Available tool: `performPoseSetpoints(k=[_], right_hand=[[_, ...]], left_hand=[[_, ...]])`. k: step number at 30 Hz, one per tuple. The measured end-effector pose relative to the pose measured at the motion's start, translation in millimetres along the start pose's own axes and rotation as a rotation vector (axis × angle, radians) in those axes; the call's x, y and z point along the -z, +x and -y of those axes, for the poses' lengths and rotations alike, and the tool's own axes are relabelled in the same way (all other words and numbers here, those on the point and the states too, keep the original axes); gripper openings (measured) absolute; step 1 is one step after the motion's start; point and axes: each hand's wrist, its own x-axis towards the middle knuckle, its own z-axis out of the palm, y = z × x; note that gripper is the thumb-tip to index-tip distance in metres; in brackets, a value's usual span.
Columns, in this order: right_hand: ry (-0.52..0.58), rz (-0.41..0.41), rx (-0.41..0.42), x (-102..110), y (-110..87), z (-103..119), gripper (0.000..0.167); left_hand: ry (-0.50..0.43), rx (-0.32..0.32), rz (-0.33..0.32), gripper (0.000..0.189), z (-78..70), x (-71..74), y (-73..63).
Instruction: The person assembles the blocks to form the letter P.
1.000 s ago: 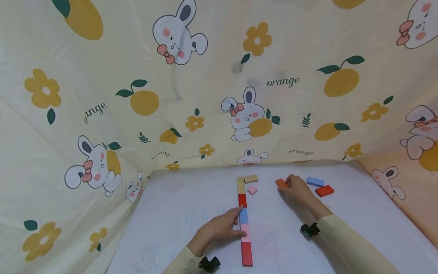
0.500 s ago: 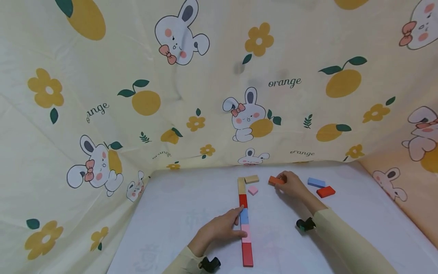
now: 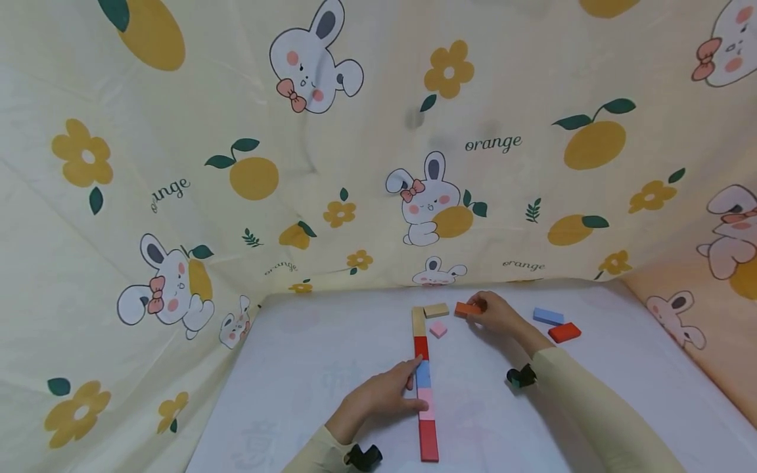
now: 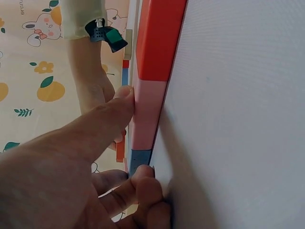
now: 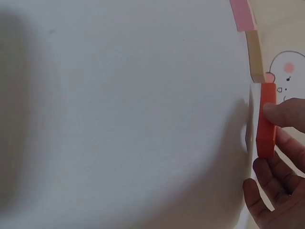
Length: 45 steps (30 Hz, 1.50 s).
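My right hand point(image 3: 499, 314) pinches an orange rectangular block point(image 5: 267, 121) between thumb and fingers. In the head view, the block is just right of a beige block point(image 3: 436, 310) at the back, with a small gap between them. My left hand point(image 3: 378, 393) rests along an upright row of blocks, its thumb on the pink block point(image 4: 148, 112) and its index finger near the join of the blue block point(image 3: 423, 374) and a red block point(image 3: 421, 347). Another red block point(image 3: 428, 441) ends the row at the front; a beige block point(image 3: 418, 323) ends it at the back.
A small pink block point(image 3: 438, 329) lies loose in the corner between the row and the back beige block. Farther right lie a blue block point(image 3: 548, 316) and a red block point(image 3: 564, 332). A patterned curtain point(image 3: 355, 164) hangs behind the white table point(image 3: 296, 368).
My right hand has moved left with the orange block, bringing it close to the back beige block and turning it more level with it. The left hand has stayed on the row.
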Motion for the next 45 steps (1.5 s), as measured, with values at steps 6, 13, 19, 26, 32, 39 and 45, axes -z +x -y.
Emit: performPoseSetpoints(k=[6, 13, 19, 26, 32, 39, 45], right_hand=[[-0.008, 0.018, -0.005, -2, 8.5, 3, 0.036], [-0.01, 0.026, -0.014, -4, 10.0, 6, 0.035], [-0.001, 0.028, -0.037, -5, 11.7, 8, 0.036], [0.034, 0.037, -0.05, -6, 9.2, 12, 0.035], [0.024, 0.028, -0.046, -7, 9.4, 12, 0.032], [0.022, 0.035, -0.072, -8, 11.2, 12, 0.034], [0.023, 0.043, -0.051, -10, 13.3, 6, 0.034]], left_hand=[[-0.009, 0.009, 0.006, 0.095, -0.9, -1.1, 0.3], [-0.004, 0.012, 0.009, 0.095, -0.9, -1.4, 0.5], [0.013, 0.015, 0.004, 0.095, 0.0, -0.5, 2.0], [0.019, 0.013, 0.0, 0.096, -1.2, 0.7, 2.5], [0.016, 0.015, -0.004, 0.096, -2.2, 0.8, 1.4], [0.012, 0.023, 0.008, 0.096, -1.2, 1.1, 1.5], [0.001, 0.026, 0.01, 0.095, -0.9, 0.2, 1.1]])
